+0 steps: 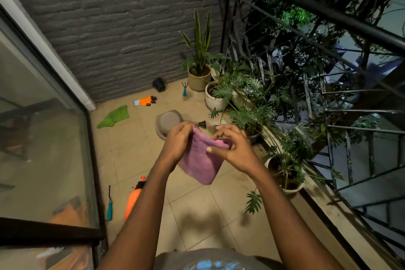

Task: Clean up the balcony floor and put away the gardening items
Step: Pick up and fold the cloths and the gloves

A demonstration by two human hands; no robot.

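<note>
Cloth first: I have a purple cloth (202,160) held up in front of me above the tiled floor (197,215), hanging down from its top edge. My left hand (178,141) has its grip pinched on the top left corner, fingers curled over the edge. My right hand (232,147) has its grip on the top right edge, thumb lying across the front of the fabric and fingers curled over it.

Past my hands a grey watering can (169,121) sits on the floor, its spout pointing towards the potted plants (199,79) along the railing (328,13). Further back lie a green cloth (114,116) and an orange glove (146,101), well apart from each other. A small rake (184,89) with a teal handle is near the pots, and a black object (159,85) that I cannot identify is against the brick wall. Near the glass door (43,138) on my left, an orange spray bottle (133,197) lies just beside a teal-handled tool (109,206)
</note>
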